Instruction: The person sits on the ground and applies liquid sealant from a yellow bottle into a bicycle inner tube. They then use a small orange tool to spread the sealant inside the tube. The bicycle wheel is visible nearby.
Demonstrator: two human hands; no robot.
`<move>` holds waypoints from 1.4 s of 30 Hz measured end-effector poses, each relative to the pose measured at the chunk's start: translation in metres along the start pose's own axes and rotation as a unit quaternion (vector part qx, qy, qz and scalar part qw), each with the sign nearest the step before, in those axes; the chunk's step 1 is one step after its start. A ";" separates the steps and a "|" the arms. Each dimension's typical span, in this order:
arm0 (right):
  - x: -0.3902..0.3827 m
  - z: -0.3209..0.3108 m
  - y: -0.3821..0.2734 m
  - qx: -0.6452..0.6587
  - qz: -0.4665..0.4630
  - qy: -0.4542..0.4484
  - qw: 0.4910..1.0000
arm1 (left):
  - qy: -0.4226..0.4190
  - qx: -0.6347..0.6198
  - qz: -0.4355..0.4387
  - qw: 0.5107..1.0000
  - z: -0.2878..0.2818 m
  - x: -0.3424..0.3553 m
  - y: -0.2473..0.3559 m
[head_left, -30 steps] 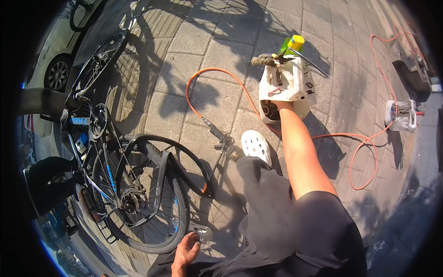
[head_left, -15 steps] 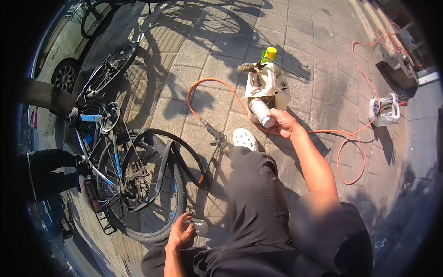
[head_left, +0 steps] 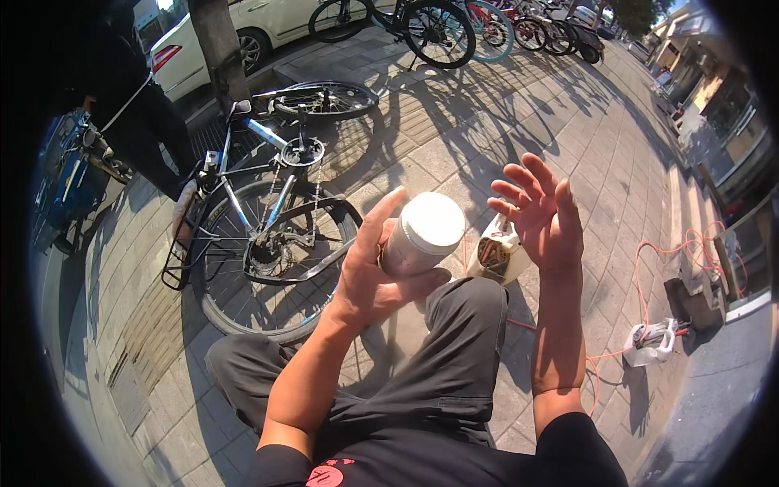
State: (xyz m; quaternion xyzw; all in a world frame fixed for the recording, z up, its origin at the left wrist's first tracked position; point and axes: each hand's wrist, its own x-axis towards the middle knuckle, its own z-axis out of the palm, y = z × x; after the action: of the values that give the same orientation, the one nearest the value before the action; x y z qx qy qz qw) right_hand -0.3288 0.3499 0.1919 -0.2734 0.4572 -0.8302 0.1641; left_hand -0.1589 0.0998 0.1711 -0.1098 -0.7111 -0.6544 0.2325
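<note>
Jar: one, whitish point(head_left: 422, 237); it sits in front of me over the near knee, clear of the paving.
Jar axis: lengthwise it leans from low left to high right; the round white lid point(head_left: 435, 220) is on the upper end and faces up toward me.
Left hand: grasping the jar point(head_left: 365, 280); my palm backs it from the left, with digits along its far and near sides.
Right hand: released, nothing in it point(head_left: 552, 227); fingers loosely spread, palm turned toward me.
Jar to hands: against the left hand, so that one is nearer; it lies left of the right hand, with a gap between.
Bicycle on its side: one, at left, beyond my left forearm point(head_left: 282, 197); two wheels, the rear one nearer me.
Cut jugs: two, white; one just beyond the right hand, partly hidden by it point(head_left: 501, 226), one well off to the right point(head_left: 652, 345).
Hose: orange, on the right point(head_left: 639, 288); I cannot tell whether it is one length.
Tree trunk: one, far left point(head_left: 216, 49).
Standing person: one, dark clothes, far left point(head_left: 146, 105).
Parked bikes: several, far side; overlap prevents a sure count.
</note>
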 end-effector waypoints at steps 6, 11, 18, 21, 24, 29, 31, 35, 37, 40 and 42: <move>-0.100 0.130 0.126 0.113 0.235 -0.110 0.959 | 0.136 -0.054 -0.087 0.985 0.005 -0.100 -0.036; -0.109 0.147 0.151 0.163 0.322 -0.216 0.907 | 0.098 -0.218 -0.160 0.958 -0.052 -0.134 0.006; -0.132 0.204 0.149 0.175 0.382 -0.331 0.845 | 0.056 -0.283 -0.107 0.952 -0.091 -0.153 0.036; -0.130 0.208 0.142 0.115 0.426 -0.316 0.840 | 0.116 -0.253 -0.137 0.951 -0.086 -0.160 0.056; -0.135 0.209 0.141 0.146 0.394 -0.299 0.857 | 0.114 -0.265 -0.134 0.948 -0.084 -0.154 0.062; -0.132 0.211 0.145 -0.019 0.341 -0.266 0.901 | 0.224 -0.161 -0.126 0.953 -0.077 -0.170 0.067; -0.133 0.231 0.138 -0.151 0.253 -0.226 0.928 | 0.279 -0.131 -0.150 0.940 -0.073 -0.165 0.068; -0.135 0.209 0.168 0.078 0.213 -0.209 0.951 | 0.322 -0.130 -0.102 0.932 -0.064 -0.157 0.063; -0.128 0.216 0.153 -0.062 0.111 -0.288 0.949 | 0.287 -0.191 -0.030 0.938 -0.057 -0.154 0.074; -0.133 0.178 0.187 0.292 0.313 -0.253 0.868 | 0.221 -0.112 0.030 0.968 -0.051 -0.156 0.080; -0.139 0.172 0.191 0.380 0.362 -0.169 0.834 | 0.236 -0.117 0.021 0.964 -0.049 -0.159 0.078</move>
State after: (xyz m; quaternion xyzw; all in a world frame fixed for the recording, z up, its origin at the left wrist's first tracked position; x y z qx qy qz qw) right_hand -0.1100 0.2065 0.0618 -0.1407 0.1374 -0.7608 0.6185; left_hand 0.0241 0.0850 0.1656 0.0068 -0.5522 -0.7351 0.3933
